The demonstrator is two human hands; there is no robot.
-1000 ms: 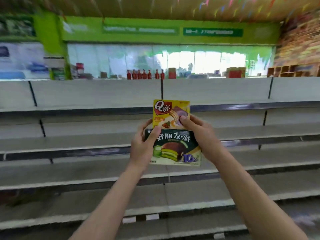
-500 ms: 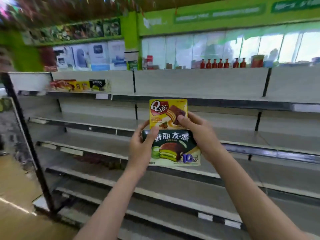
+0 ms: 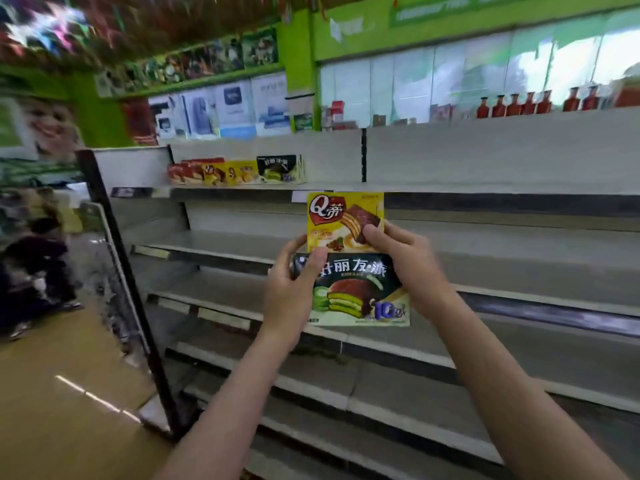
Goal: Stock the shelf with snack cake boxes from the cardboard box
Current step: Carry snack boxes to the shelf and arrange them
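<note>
Right now both hands are holding two snack cake boxes upright in front of the shelving, faces toward the camera. The left hand [image 3: 291,292] is gripping the left edge of the dark green box [image 3: 360,292], its thumb pressing over the printed front and partly covering the first character, with the fingers curling behind. The right hand [image 3: 405,268] is pinching the lower right corner of the yellow box [image 3: 341,221], thumb on the front over the pictured cake, while its palm is lying against the right side of the green box. The yellow box is standing directly above the green one, their edges touching, and together they are blocking part of the middle shelf [image 3: 221,249] behind them. Up on the top shelf [image 3: 450,187], toward its left end, a short row of stocked boxes [image 3: 235,171] is standing: red ones, then yellow ones, then a dark green one at the right end. Behind that shelf's back panel, red bottles [image 3: 533,103] are lining up along the top. A black upright frame [image 3: 117,265] is closing off the left end of the shelving, and beyond it the tan floor [image 3: 52,393] is showing, with a blurred dark figure [image 3: 31,271] at the far left.
</note>
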